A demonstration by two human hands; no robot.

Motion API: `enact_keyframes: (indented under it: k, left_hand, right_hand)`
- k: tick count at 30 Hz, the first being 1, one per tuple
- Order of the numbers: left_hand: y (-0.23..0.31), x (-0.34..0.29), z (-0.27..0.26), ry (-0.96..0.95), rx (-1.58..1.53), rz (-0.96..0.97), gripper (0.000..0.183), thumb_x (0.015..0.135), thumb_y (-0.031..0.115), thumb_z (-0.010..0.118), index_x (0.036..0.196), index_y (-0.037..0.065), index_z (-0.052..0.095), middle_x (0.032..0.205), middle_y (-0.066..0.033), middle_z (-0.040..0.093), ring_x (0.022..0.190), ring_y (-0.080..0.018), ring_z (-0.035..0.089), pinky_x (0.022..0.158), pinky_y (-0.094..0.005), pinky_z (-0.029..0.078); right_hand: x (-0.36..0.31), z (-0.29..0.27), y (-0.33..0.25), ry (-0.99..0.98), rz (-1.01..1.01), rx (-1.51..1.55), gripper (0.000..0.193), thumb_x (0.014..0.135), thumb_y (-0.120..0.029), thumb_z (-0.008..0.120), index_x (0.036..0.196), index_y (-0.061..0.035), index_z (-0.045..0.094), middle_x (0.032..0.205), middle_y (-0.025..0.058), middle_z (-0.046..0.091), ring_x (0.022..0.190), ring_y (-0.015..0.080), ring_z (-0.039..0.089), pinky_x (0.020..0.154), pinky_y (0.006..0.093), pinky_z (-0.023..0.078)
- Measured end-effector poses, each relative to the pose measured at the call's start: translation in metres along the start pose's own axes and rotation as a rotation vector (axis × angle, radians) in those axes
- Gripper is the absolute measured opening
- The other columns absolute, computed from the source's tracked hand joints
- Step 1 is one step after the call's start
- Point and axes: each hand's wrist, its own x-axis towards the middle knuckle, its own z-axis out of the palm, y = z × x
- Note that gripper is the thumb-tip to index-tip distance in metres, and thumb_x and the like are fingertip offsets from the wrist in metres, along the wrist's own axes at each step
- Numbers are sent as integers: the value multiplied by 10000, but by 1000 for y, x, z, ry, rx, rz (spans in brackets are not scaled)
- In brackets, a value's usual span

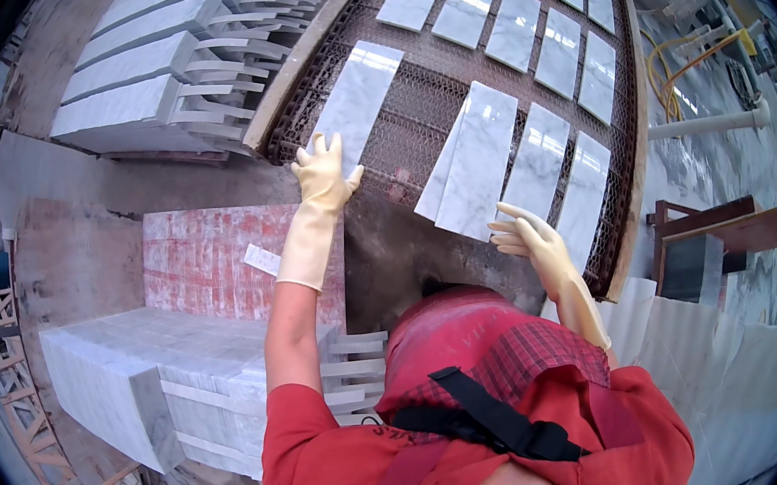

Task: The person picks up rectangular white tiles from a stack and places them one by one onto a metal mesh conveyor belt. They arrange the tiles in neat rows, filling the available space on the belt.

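My left hand (324,175), in a cream rubber glove, has its fingers spread at the near end of a white grey-veined marble tile (359,101). That tile lies on the wire-mesh conveyor (428,87) at its left side. To the right, my gloved right hand (535,236) has its fingers stretched out beside the near end of another marble tile (480,158). Beneath this tile, a second tile (439,178) shows along the left edge, so the two overlap. Two more tiles lie to their right, partly behind my right hand and forearm.
Rows of marble tiles (466,8) cover the far conveyor, which has a wooden side rail (316,43). Stacked white tiles with strips between them (124,100) stand at far left. Nearer left is another stack (104,374) beside a red-stained board (215,254). Yellow hoses (664,78) hang at right.
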Motion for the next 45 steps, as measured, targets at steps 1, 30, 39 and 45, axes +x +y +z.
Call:
enact_keyframes:
  k: [1,30,39,45]
  left_hand:
    - [1,0,-1,-10,15,-9,804,851,488,843,1524,178,528,1566,-141,483,1314,-447,507,1045,-609,477]
    - [281,-29,9,-211,-74,-21,888,825,511,852,1570,189,491,1602,-169,414,1366,-547,455,1072,-639,443]
    - [244,-13,-9,-95,-791,-67,932,741,457,923,1525,120,551,1498,-223,572,1341,-444,572,1116,-532,480]
    - [198,16,-46,-189,-1295,-295,903,762,350,950,1543,123,557,1501,-212,598,1307,-342,618,1101,-475,514]
  right_hand:
    - [1,0,3,-10,-1,-3,463,1148,-292,467,1540,-66,565,1372,184,702,1204,252,693,1081,379,537]
    - [49,-62,32,155,-196,311,452,1174,-250,389,1537,-25,537,1321,217,722,1142,272,735,1021,395,577]
    - [62,-63,16,112,-197,306,449,1173,-244,393,1530,-18,545,1321,223,722,1137,271,737,1035,392,573]
    - [63,-67,17,121,-174,286,475,1172,-280,396,1544,-15,527,1329,232,718,1151,282,733,1042,391,557]
